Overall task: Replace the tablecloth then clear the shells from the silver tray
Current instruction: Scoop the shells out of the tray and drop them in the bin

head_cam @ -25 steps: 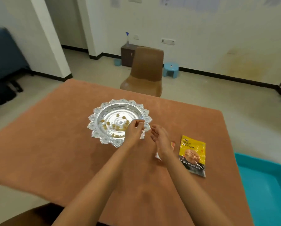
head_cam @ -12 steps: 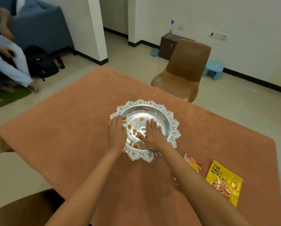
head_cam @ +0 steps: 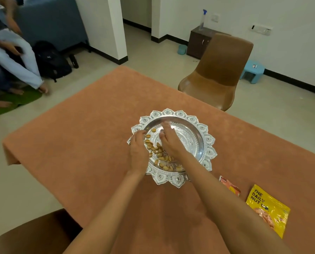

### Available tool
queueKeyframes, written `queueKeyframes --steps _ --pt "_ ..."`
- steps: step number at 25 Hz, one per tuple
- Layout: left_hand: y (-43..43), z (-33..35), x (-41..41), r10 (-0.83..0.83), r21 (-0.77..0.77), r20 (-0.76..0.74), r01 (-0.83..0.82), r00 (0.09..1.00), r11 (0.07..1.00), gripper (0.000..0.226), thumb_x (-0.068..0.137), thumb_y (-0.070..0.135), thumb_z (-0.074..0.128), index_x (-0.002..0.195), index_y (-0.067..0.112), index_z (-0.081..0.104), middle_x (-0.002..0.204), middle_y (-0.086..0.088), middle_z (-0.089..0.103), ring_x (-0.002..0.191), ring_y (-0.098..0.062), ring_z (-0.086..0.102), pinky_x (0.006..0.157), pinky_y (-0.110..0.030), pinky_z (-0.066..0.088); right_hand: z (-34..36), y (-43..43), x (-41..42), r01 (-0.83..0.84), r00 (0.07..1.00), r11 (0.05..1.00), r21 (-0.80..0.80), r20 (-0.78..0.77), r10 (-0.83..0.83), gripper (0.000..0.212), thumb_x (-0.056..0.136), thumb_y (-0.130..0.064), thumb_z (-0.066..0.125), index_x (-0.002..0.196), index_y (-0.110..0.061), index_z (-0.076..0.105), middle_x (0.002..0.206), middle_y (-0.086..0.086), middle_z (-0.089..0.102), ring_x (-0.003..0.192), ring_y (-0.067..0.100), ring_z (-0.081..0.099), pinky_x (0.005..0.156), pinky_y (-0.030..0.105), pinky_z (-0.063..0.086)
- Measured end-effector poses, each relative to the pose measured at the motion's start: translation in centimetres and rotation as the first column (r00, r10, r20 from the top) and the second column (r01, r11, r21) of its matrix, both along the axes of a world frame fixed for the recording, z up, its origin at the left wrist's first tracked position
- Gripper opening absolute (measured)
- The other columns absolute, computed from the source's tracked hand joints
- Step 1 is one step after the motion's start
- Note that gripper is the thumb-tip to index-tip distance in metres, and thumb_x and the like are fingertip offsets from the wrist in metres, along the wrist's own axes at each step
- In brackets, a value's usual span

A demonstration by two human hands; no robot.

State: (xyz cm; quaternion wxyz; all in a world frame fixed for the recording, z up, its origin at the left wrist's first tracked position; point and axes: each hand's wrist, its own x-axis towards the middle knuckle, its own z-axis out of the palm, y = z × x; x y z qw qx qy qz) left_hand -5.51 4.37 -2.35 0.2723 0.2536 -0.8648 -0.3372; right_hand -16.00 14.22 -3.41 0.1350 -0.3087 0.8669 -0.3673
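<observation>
An orange tablecloth [head_cam: 76, 143] covers the table. On it sits a round silver tray [head_cam: 206, 142] with a scalloped rim. Several tan shells [head_cam: 159, 155] lie heaped in the tray's near-left part. My left hand [head_cam: 137, 153] rests on the tray's left rim, its fingers curled at the edge of the shell heap. My right hand [head_cam: 169, 140] lies flat inside the tray with fingers together, its side against the shells. Neither hand visibly holds anything.
A yellow nut packet [head_cam: 268, 209] and a small orange wrapper [head_cam: 230, 186] lie right of the tray. A brown chair [head_cam: 217, 74] stands at the table's far side, another [head_cam: 32, 235] near me. People sit on the floor at far left [head_cam: 12, 57].
Both hands have moved into the tray, and the scattered shells are now pushed together into a heap at its near-left side. The camera has turned left.
</observation>
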Motion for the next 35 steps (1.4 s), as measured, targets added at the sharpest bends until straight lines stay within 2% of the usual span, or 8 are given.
queueKeyframes --steps 9,12,20,24,28,31,33,35 --pt "-0.2 -0.5 0.0 0.004 0.069 0.006 -0.004 1.000 0.998 0.047 0.079 -0.010 0.044 0.118 0.014 0.055 0.117 -0.006 0.058 0.105 -0.025 0.055 0.090 -0.032 0.045 0.2 1.4 2.4 -0.521 0.845 0.852 0.049 -0.111 0.523 0.039 0.100 -0.015 0.039 0.137 -0.004 0.044 0.150 0.011 0.037 0.140 0.018 0.028 0.114 0.019 0.012" --pt "-0.1 -0.4 0.1 0.019 0.011 0.010 -0.019 1.000 1.000 0.055 0.071 -0.018 0.043 0.117 0.009 0.057 0.118 -0.007 0.060 0.111 -0.026 0.051 0.093 -0.018 0.029 0.6 2.9 1.2 -0.614 0.777 0.785 0.083 -0.111 0.620 0.035 0.097 -0.014 0.044 0.129 -0.004 0.055 0.138 0.013 0.050 0.130 0.021 0.042 0.108 0.027 0.029" --pt "-0.2 -0.5 0.2 0.036 0.063 0.035 -0.038 0.999 0.997 0.056 0.071 -0.017 0.041 0.116 0.013 0.057 0.118 -0.003 0.060 0.111 -0.021 0.050 0.087 -0.031 0.042 0.3 1.5 0.8 -0.617 0.444 0.678 0.400 -0.534 0.720 0.020 0.095 -0.028 0.046 0.100 -0.010 0.050 0.096 0.010 0.053 0.080 0.022 0.046 0.071 0.034 0.040" --pt "-0.3 -0.7 0.1 0.036 0.084 0.033 -0.039 0.999 0.996 0.058 0.067 -0.019 0.043 0.114 0.011 0.058 0.117 -0.005 0.061 0.111 -0.023 0.050 0.084 -0.025 0.037 -0.1 -0.3 1.1 -0.496 0.544 0.806 0.323 -0.608 0.578 0.026 0.090 -0.032 0.045 0.081 -0.010 0.054 0.068 0.005 0.052 0.044 0.022 0.046 0.035 0.025 0.032" --pt "-0.3 -0.8 0.0 0.026 0.042 0.034 -0.027 0.999 0.999 0.048 0.076 -0.015 0.044 0.114 0.011 0.059 0.115 -0.004 0.062 0.110 -0.024 0.053 0.085 -0.031 0.042 0.4 -1.6 1.3 -0.256 0.714 0.858 0.445 -0.510 0.478 0.033 0.097 -0.032 0.037 0.086 -0.007 0.056 0.075 0.007 0.059 0.056 0.027 0.058 0.048 0.027 0.031" --pt "-0.5 0.5 0.0 0.040 0.156 -0.048 -0.032 0.998 0.987 0.027 0.091 0.003 0.047 0.110 0.015 0.062 0.106 0.003 0.067 0.100 -0.017 0.059 0.078 -0.026 0.043 1.3 -1.8 0.9 -0.025 0.954 0.954 0.298 -0.277 0.111 0.028 0.098 -0.026 0.039 0.080 -0.010 0.054 0.070 0.003 0.054 0.061 0.021 0.051 0.057 0.030 0.035" --pt "-0.5 2.5 -0.5 0.139 0.580 -0.165 -0.018 0.976 0.815 0.021 0.098 0.022 0.046 0.107 0.018 0.065 0.104 0.009 0.068 0.098 -0.008 0.062 0.080 -0.020 0.045 2.2 -1.4 1.0 0.226 0.973 0.971 -0.084 -0.019 -0.228 0.033 0.095 -0.016 0.044 0.061 -0.014 0.045 0.055 -0.003 0.040 0.050 0.013 0.034 0.051 0.027 0.028" --pt "0.2 3.7 -1.7 0.234 0.898 -0.246 0.130 0.940 0.420 0.030 0.101 0.029 0.041 0.111 0.015 0.065 0.112 0.005 0.068 0.106 -0.004 0.061 0.091 -0.018 0.043 3.3 -1.8 1.1 0.477 0.873 0.819 -0.318 0.277 -0.401 0.036 0.092 -0.016 0.043 0.056 -0.018 0.039 0.052 -0.003 0.033 0.048 0.012 0.027 0.048 0.028 0.022"
